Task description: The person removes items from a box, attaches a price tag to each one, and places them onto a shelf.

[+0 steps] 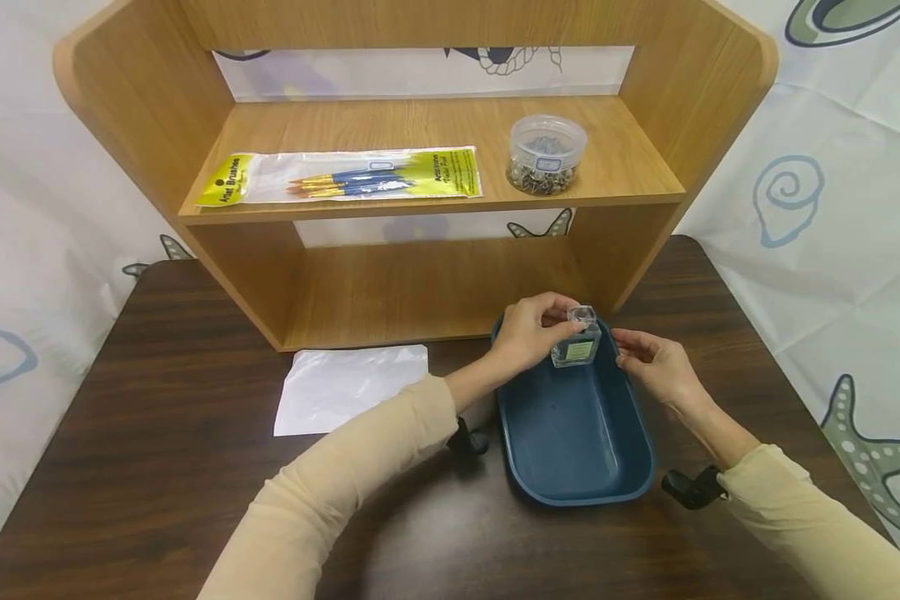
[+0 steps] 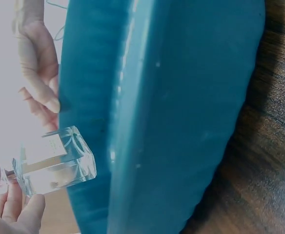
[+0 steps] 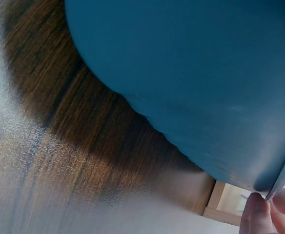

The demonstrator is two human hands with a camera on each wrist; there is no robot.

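My left hand [image 1: 527, 333] holds a small, square, clear glass bottle [image 1: 576, 352] by its neck, with a pale label on its front. The bottle is at the far end of a blue plastic tray [image 1: 562, 442]; whether its base touches the tray floor cannot be told. In the left wrist view, fingers and thumb surround the neck of the bottle [image 2: 54, 163]. At the tray's far right edge, my right hand [image 1: 662, 371] pinches the rim, which the right wrist view shows between thumb and fingertips [image 3: 257, 209].
A wooden shelf unit [image 1: 435, 292] stands behind the tray. On its upper board lie a packet of artist brushes [image 1: 345, 177] and a clear round tub of small metal pieces [image 1: 546, 156]. A white paper sheet [image 1: 352, 387] lies left of the tray on the dark table [image 1: 157, 450].
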